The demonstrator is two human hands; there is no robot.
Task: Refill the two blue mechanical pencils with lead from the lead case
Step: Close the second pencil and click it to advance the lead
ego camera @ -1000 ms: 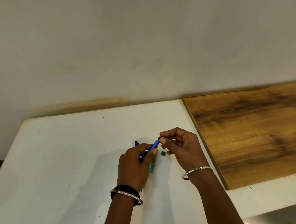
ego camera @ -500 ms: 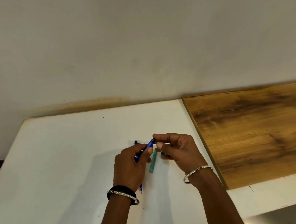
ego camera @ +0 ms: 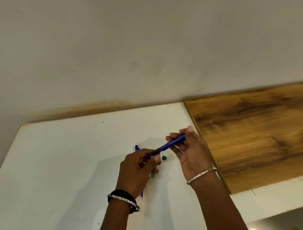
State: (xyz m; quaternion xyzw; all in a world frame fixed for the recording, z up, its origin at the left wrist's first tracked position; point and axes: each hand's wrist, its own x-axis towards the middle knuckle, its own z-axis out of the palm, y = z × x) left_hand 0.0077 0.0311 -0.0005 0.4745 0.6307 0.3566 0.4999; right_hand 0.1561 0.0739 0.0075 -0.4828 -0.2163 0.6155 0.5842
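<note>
Blue pencil point(ego camera: 167, 145) spans both hands' fingers point(ego camera: 172, 137), held aslant.

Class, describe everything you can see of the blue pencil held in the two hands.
The blue pencil is a slim barrel, apparently plastic, with a darker band near its lower end. It is held off the white table, slanting up to the right. The left hand grips its lower end, hiding the tip; the right hand pinches its upper end. The frame is blurred, so whether the cap is on cannot be told.
</note>
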